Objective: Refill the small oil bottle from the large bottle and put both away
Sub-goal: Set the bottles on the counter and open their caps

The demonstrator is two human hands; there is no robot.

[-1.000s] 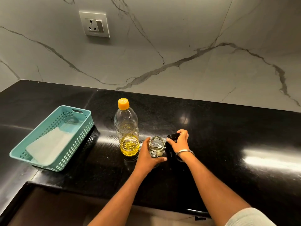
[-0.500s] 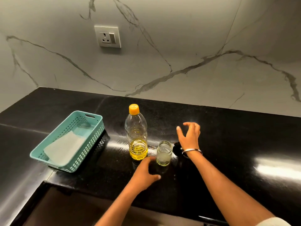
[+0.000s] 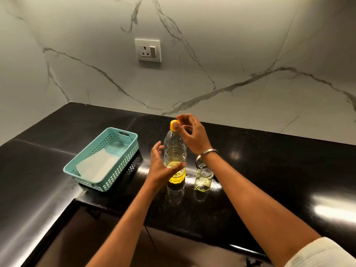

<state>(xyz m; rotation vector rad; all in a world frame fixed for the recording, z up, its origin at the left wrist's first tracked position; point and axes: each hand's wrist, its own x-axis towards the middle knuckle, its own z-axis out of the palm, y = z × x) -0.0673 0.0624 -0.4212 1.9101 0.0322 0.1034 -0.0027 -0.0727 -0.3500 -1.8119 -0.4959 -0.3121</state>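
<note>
The large clear plastic oil bottle (image 3: 175, 151) stands upright on the black counter (image 3: 269, 170), with yellow oil in its lower part and a yellow cap (image 3: 175, 125) on top. My right hand (image 3: 189, 134) pinches that cap with thumb and fingertips. My left hand (image 3: 163, 166) curls around the bottle's lower left side, thumb across the front, fingers still spread. Just right of the bottle stands the small glass oil bottle (image 3: 203, 178), uncapped and upright, with a little pale oil at the bottom. Its dark lid is hidden behind my right wrist.
A teal plastic basket (image 3: 133, 149) holding a folded white cloth (image 3: 97, 167) sits on the counter to the left of the bottles. A wall socket (image 3: 148, 50) is on the marble backsplash. The counter's front edge drops away below my arms.
My right hand left the dark lid beside the small bottle and rose to the large bottle's yellow cap. My left hand moved from near the small bottle to the large bottle's side.
</note>
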